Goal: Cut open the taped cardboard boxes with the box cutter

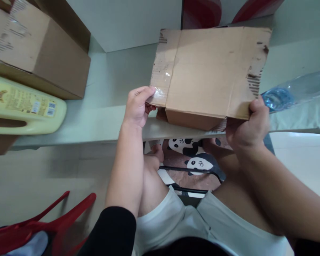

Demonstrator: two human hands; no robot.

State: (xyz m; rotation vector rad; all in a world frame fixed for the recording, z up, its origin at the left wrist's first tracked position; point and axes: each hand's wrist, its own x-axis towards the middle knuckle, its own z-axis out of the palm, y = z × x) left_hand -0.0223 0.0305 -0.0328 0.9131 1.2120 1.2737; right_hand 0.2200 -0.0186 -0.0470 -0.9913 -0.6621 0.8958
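Observation:
A brown cardboard box (205, 71) with torn, worn flap ends is in front of me at the table's near edge. My left hand (138, 106) pinches the box's left flap at its near corner, thumb on top beside a strip of clear tape. On the other side, my right hand (249, 124) grips the near corner of the right flap, thumb on top and fingers underneath. Both flaps stick out sideways from the box. Just beyond my right hand lies a clear plastic bottle (296, 90) on its side. The inside of the box is hidden.
On the left of the table (117, 74) are another cardboard box (61, 57) and a yellow jug (42, 106) with a handle. A white panel (133, 21) stands at the back. Below are a panda-print mat (181, 158) and a red chair (53, 227).

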